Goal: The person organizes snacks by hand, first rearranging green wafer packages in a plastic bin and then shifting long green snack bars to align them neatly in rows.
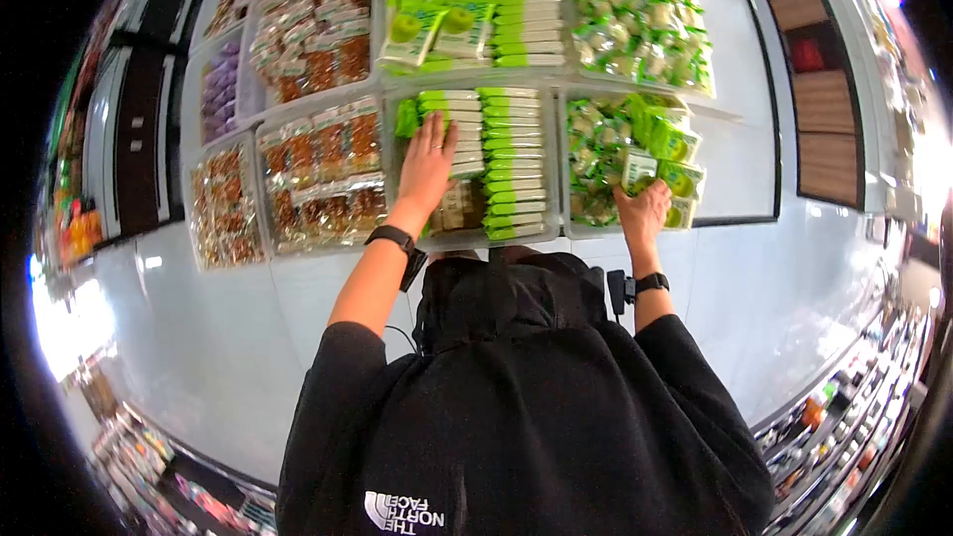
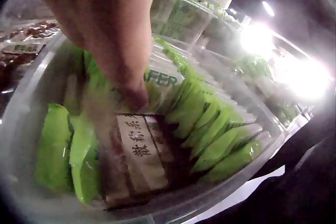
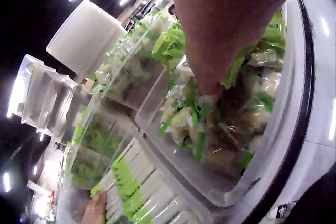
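In the head view the left hand (image 1: pixel 427 164) lies with extended fingers on the left row of green-and-white wafer packets (image 1: pixel 511 154) in a clear bin. A brown packet with a printed label (image 2: pixel 139 150) shows at that bin's bottom in the left wrist view, beside upright green packets (image 2: pixel 220 140). The right hand (image 1: pixel 645 206) is at a green-and-white packet (image 1: pixel 638 169) in the bin to the right, its fingers curled at the packet's lower edge. Small clear-and-green wrapped sweets (image 3: pixel 184 119) fill that bin; the right wrist view hides the fingertips behind the hand.
Bins of brown snacks (image 1: pixel 323 164) stand on the left, with purple packets (image 1: pixel 220 89) beyond. Behind are more green wafer packets (image 1: pixel 521 5) and wrapped sweets (image 1: pixel 635 20). Stacked clear containers (image 3: pixel 86 35) rise farther back. Grey floor (image 1: pixel 233 337) lies near the person.
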Motion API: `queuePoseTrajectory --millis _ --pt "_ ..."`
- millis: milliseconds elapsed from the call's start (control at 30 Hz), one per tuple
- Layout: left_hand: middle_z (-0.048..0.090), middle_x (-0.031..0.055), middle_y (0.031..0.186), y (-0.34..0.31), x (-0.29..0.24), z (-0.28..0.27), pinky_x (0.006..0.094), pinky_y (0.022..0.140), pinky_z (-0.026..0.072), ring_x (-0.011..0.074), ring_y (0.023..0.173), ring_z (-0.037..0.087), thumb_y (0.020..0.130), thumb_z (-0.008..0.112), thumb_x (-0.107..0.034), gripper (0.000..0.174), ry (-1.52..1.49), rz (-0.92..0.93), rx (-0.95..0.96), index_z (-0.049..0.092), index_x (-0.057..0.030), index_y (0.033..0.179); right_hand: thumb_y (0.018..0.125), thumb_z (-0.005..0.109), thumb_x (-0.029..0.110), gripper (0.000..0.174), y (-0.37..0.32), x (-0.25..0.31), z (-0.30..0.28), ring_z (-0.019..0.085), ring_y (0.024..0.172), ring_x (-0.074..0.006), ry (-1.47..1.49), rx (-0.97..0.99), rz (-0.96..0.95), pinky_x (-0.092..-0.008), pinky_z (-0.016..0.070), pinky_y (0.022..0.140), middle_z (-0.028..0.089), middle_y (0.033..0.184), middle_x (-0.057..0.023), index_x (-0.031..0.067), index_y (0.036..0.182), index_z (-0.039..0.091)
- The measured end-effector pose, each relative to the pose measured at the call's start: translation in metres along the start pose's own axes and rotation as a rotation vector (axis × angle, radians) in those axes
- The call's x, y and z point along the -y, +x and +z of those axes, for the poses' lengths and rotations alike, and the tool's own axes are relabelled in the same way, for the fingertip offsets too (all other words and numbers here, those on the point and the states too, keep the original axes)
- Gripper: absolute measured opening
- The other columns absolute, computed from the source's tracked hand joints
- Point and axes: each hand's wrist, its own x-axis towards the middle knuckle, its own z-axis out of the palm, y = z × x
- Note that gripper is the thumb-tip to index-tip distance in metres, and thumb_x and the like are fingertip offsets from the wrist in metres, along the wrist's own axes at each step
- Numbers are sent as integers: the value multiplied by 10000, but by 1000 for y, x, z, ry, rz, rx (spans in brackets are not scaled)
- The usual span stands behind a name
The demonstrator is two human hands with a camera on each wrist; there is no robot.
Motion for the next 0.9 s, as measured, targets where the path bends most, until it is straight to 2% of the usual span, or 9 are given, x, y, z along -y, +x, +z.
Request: queuePoseTrajectory --millis 33,100,333,433,600,667,733,767,900 --pt "189 219 1477 0 1 10 439 1110 258 351 1371 201 697 778 -306 953 -2 -23 16 230 -44 1432 617 799 346 668 -5 -1 -3 502 1015 -363 0 19 -20 -425 436 865 524 1038 -192 -28 1063 471" --pt "194 219 1476 4 3 23 438 1107 263 345 1369 212 702 770 -293 934 271 2 -157 238 -41 1427 625 797 341 696 -11 1 -9 489 1024 -362 1 9 -46 -419 422 886 522 1048 -192 -44 1101 465" --pt "194 230 1473 4 4 18 435 1097 270 352 1357 238 727 723 -297 880 125 7 -65 247 -34 1418 642 794 320 737 -49 32 -30 478 1025 -357 70 96 4 -411 411 900 520 1076 -191 -62 1160 434" --pt "209 231 1468 8 7 10 436 1112 233 349 1359 235 749 694 -268 833 103 1 -65 251 -38 1416 663 788 305 738 -69 57 -20 492 1011 -309 308 -71 -203 -403 425 865 505 1071 -185 -47 1188 406" --pt "222 193 1479 7 1 21 440 1124 193 324 1368 230 794 599 -158 740 154 -32 -72 230 -51 1426 698 763 385 754 -104 114 -36 538 948 -323 303 229 -476 -400 463 820 514 1039 -180 -45 1199 400" --pt "223 189 1479 2 -1 19 445 1127 186 314 1370 228 780 644 -200 790 182 -35 -92 219 -60 1432 727 730 399 717 -108 116 -22 554 922 -333 244 237 -578 -398 477 789 522 1021 -179 -27 1204 405" --pt "222 187 1479 2 2 6 448 1127 184 307 1370 227 752 704 -263 861 147 -20 54 216 -69 1434 772 680 409 672 -109 125 -17 560 920 -335 149 388 -787 -405 477 784 526 1016 -186 -13 1218 407" --pt "233 184 1474 5 2 22 454 1125 190 306 1365 238 696 764 -336 945 187 -36 -56 228 -74 1430 803 633 296 527 -111 129 -16 550 933 -353 131 450 -816 -431 462 795 519 1013 -190 -21 1173 432" --pt "270 180 1454 0 1 10 465 1117 201 310 1348 269 639 793 -373 981 137 -19 -57 269 -76 1413 772 566 134 309 -113 129 -1 552 903 -334 159 408 -1028 -427 462 771 525 960 -168 9 1045 493"
